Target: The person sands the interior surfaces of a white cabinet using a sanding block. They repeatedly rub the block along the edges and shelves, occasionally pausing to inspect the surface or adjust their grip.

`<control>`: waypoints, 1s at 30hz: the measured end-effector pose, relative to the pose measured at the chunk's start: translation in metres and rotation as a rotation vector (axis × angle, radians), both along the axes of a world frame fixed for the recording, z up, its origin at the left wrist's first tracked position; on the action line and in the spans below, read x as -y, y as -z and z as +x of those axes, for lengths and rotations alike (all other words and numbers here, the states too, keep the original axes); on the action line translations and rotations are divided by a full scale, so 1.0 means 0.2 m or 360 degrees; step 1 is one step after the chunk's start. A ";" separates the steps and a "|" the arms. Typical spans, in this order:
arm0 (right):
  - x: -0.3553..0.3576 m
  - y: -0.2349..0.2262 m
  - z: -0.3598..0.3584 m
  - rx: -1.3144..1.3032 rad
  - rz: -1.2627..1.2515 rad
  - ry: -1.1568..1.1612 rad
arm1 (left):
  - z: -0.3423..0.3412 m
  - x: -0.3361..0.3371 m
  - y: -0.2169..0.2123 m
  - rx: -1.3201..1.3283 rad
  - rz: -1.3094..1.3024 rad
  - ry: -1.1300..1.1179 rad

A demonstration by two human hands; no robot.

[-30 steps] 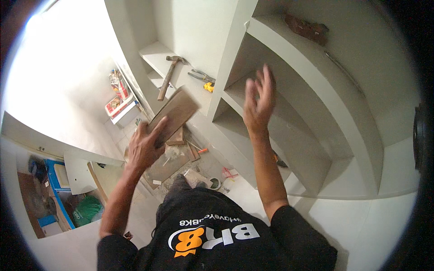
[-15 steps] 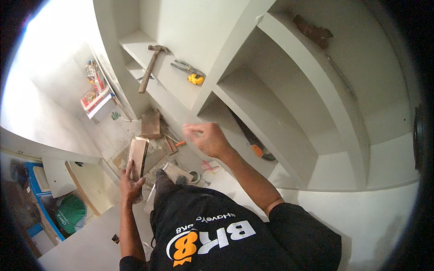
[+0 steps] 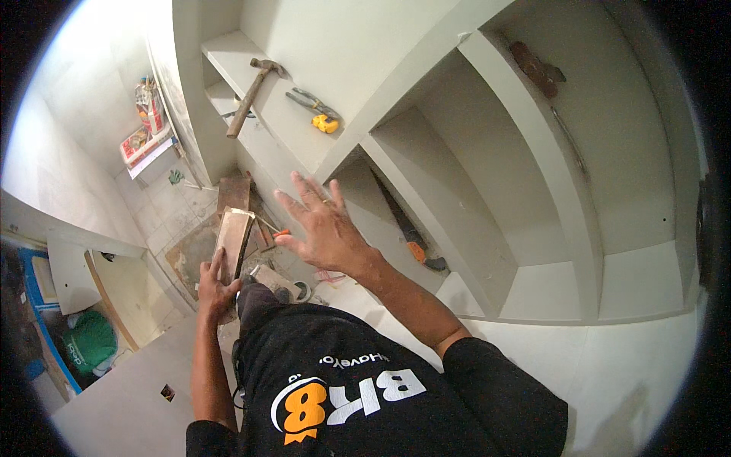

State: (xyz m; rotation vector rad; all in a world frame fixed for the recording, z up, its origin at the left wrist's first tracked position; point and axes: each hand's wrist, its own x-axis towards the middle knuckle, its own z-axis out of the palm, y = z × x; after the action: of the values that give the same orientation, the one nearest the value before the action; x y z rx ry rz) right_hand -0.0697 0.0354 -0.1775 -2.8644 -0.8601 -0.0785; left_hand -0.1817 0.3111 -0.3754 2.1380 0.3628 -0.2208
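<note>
My left hand (image 3: 216,293) is closed round a flat, light-brown wooden block (image 3: 234,232) with a dark side edge, held upright over the floor. To the right, my right hand (image 3: 327,232) is raised in front of the white shelf unit, fingers spread and nothing in it. A claw hammer (image 3: 250,103) lies on the upper shelf with its handle over the edge. Beside it are pliers (image 3: 306,100) and a yellow tape measure (image 3: 325,123). A saw (image 3: 397,219) with an orange-and-black handle rests in the cubby right of my right hand.
White dividers (image 3: 533,152) curve along the right; a rusty brown tool (image 3: 537,68) lies in the far cubby. Down on the floor are a brown board (image 3: 234,192), a tape roll (image 3: 303,292) and an orange-handled tool (image 3: 281,233). A green bag (image 3: 91,340) sits at lower left.
My right hand has opened from a curled shape and spread its fingers, shifting slightly left. The left hand keeps its hold on the wooden block. The whole view has shifted a little.
</note>
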 end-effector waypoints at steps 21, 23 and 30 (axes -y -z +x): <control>0.32 -0.12 0.24 0.0756 0.0466 0.0550 | -0.01 -0.18 0.20 -0.0097 0.0089 -0.0091; 0.34 -0.14 0.33 0.0936 0.0314 0.0576 | 0.01 -0.16 0.21 -0.0088 0.0061 -0.0036; 0.54 -0.15 0.31 0.0695 0.0394 0.0177 | 0.07 -0.01 -0.03 0.0125 -0.0372 0.0123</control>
State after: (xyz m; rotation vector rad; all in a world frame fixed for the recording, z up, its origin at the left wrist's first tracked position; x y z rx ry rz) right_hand -0.0084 -0.0732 -0.1470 -2.6917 -0.6920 -0.7885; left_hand -0.1674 0.3134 -0.3702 1.9251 0.1983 -0.2124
